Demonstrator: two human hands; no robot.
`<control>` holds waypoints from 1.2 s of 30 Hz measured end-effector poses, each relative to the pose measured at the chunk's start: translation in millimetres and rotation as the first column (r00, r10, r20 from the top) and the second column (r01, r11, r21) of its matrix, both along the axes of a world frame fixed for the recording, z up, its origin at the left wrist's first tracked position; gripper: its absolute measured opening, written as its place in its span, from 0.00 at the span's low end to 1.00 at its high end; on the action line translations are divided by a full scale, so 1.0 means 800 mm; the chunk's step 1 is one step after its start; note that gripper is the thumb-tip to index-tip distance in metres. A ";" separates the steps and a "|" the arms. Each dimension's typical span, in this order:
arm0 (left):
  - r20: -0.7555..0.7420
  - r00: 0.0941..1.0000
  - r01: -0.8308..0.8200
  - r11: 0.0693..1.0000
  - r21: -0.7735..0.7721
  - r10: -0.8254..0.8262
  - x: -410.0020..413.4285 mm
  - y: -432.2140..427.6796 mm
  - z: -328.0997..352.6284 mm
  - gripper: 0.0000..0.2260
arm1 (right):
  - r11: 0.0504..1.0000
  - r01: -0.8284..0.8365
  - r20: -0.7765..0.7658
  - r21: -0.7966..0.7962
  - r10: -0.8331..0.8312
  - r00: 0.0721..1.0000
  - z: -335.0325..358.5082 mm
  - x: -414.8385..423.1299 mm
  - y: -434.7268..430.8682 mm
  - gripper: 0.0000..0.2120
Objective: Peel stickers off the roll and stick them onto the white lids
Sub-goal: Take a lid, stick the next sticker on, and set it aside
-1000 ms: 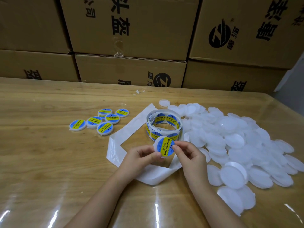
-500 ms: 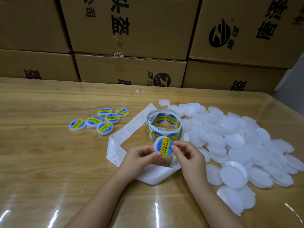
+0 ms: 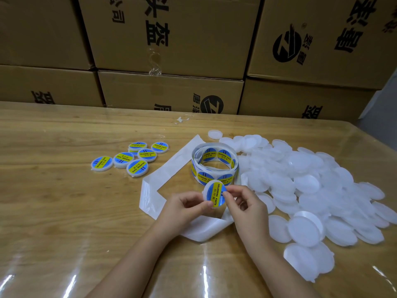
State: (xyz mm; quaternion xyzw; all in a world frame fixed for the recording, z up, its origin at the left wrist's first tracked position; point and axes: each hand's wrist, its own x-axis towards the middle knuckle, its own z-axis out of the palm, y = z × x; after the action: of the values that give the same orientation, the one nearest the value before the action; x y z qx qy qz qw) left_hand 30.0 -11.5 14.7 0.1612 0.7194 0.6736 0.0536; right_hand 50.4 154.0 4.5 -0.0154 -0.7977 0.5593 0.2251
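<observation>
Both hands hold one white lid just above the wooden table. A blue and yellow sticker reading "SOLDERING PASTE" lies on the lid's face. My left hand grips the lid's lower left edge with thumb and fingers. My right hand pinches its right edge, fingertips on the sticker. The sticker roll stands right behind the lid. A long strip of empty white backing loops from the roll under my hands.
Several stickered lids lie in a group at the left. A big heap of plain white lids covers the table's right side. Stacked cardboard boxes wall off the far edge. A small scrap lies near them.
My right hand's fingers have shifted slightly along the lid's right edge over the sticker. The lid and my left hand have stayed in place.
</observation>
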 end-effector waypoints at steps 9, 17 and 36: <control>-0.063 0.998 0.013 0.998 -0.055 -0.017 0.002 -0.002 -0.003 0.08 | 0.979 0.047 -0.027 0.199 -0.042 0.999 0.001 0.003 -0.003 0.05; -0.047 0.998 0.043 0.999 0.004 -0.043 0.002 -0.002 0.000 0.10 | 0.915 0.142 -0.125 0.377 -0.102 0.987 0.011 0.009 -0.010 0.07; 0.107 0.990 0.067 0.972 0.227 -0.094 -0.008 -0.008 0.001 0.10 | 0.927 0.097 -0.135 0.362 -0.051 0.990 0.013 0.010 -0.018 0.15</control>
State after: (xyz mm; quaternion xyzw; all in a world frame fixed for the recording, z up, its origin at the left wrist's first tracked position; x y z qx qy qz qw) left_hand 23.7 -18.2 15.5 0.1555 0.6278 0.7555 0.1045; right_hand 58.4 139.3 15.1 0.0315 -0.8718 0.3909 0.2935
